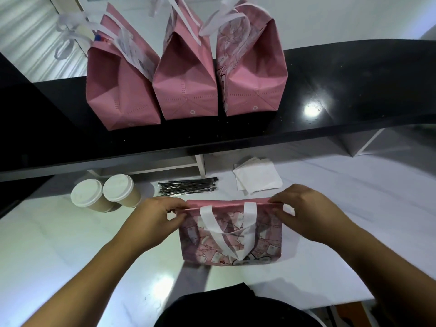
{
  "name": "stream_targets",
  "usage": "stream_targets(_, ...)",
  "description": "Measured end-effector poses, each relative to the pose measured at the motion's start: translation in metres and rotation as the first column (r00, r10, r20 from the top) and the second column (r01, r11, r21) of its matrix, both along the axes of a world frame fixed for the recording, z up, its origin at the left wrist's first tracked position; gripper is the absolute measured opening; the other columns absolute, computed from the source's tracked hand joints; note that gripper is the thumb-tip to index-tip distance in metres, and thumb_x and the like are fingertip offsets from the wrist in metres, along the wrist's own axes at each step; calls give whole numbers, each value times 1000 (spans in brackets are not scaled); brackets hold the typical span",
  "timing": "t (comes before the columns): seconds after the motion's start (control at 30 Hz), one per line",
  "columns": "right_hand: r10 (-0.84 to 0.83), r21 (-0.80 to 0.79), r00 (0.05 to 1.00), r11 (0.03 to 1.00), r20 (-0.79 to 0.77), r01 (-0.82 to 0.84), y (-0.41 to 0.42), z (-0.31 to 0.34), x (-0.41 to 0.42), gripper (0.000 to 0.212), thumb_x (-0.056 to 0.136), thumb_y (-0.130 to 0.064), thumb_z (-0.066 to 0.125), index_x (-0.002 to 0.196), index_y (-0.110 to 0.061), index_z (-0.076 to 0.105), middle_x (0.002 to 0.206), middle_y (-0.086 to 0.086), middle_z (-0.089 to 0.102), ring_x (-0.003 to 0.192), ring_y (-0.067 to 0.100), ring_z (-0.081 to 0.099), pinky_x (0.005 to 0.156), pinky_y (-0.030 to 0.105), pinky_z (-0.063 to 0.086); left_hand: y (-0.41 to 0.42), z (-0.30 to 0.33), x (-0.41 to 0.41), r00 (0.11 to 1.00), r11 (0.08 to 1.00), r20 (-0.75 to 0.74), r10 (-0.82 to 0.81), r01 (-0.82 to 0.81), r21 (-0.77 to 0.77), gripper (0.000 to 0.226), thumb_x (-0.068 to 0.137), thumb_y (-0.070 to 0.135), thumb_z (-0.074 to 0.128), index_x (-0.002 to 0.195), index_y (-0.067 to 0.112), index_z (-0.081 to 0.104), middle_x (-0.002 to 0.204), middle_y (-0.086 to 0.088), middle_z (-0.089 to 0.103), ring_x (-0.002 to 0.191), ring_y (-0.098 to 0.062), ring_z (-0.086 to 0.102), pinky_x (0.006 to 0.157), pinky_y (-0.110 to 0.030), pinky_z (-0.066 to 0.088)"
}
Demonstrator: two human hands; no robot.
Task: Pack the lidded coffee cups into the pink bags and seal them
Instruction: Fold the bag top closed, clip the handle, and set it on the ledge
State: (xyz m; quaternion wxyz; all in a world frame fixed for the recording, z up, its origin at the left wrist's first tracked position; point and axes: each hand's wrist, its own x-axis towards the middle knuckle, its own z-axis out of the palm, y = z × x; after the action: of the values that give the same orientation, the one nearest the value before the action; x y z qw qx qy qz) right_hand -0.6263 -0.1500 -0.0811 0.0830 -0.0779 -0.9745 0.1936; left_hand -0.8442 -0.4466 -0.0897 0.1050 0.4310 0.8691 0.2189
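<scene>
White tabletop sitting below a black shelf. Three pink bags standing in a row along the shelf's left half. A flat pink bag lying mid-table, white handle up. Left hand and right hand pinching its top corners, fingers curled on the folded rim. Two lidded cups standing touching near the far left edge; black ties and white napkins lying along the far edge.

We see three bags side by side on the shelf behind the counter. On the counter, two cups stand at the left, ties and napkins along the back, a flat bag before them.
</scene>
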Motion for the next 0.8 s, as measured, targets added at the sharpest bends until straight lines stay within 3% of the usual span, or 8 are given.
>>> stream_targets(0.1,60,193,995,978,81,-75,-22,0,-6,52,80,-41,69,130,-29,62,112,-7,72,100,22,65,83,39,55,9,0,7,986,983,-81,-145,135,-121,60,78,29,80,133,43,62,120,22,66,112,-9,57,94,-32,46)
stream_targets(0.17,88,262,983,956,163,-129,-39,-1,-12,67,71,-35,78,135,-29,58,116,-6,70,105,23,64,89,41,53,18,-2,16,964,955,-133,-229,197,-221,77,74,35,80,143,49,48,127,23,62,119,-9,52,99,-34,40)
stream_targets(0.23,96,266,983,955,156,-135,-47,0,-16,63,70,-29,83,130,-27,65,112,-4,72,101,24,66,88,40,55,24,-6,25,950,947,-165,-265,225,-228,81,75,38,81,145,51,44,127,24,62,120,-9,52,99,-32,38)
stream_targets(0.43,102,78,993,991,51,-105,-40,10,-16,42,70,-14,63,108,-22,79,95,-2,78,87,25,69,71,36,58,25,-4,27,987,980,-24,-161,163,112,37,85,27,74,119,41,72,107,21,72,100,-6,62,85,-29,52)
stream_targets(0.57,15,-89,994,996,112,-5,-35,14,-14,28,83,-15,54,98,-21,76,91,-3,74,84,21,66,66,38,55,32,4,29,979,985,191,-66,33,170,49,92,22,73,118,62,63,104,33,71,98,4,64,85,-33,56)
stream_targets(0.63,-36,-108,987,993,158,53,-31,22,-13,19,89,-15,60,97,-22,76,90,-5,74,80,17,66,64,35,56,40,8,27,965,979,257,-54,0,205,24,90,39,67,110,51,72,94,25,74,88,-2,67,78,-39,57)
stream_targets(0.7,-80,-117,982,988,174,101,-25,38,-10,17,91,-17,64,96,-27,76,89,-9,74,76,13,64,63,30,55,49,16,26,960,969,276,-43,-28,246,26,88,53,57,98,39,76,85,18,74,80,-7,68,71,-43,57)
stream_targets(0.8,-105,-83,972,989,208,125,-12,73,-5,13,92,-24,62,89,-25,75,85,-9,73,74,12,63,65,36,55,69,30,20,967,955,253,-38,-40,295,21,94,47,60,94,34,76,86,18,75,82,-6,70,71,-40,58)
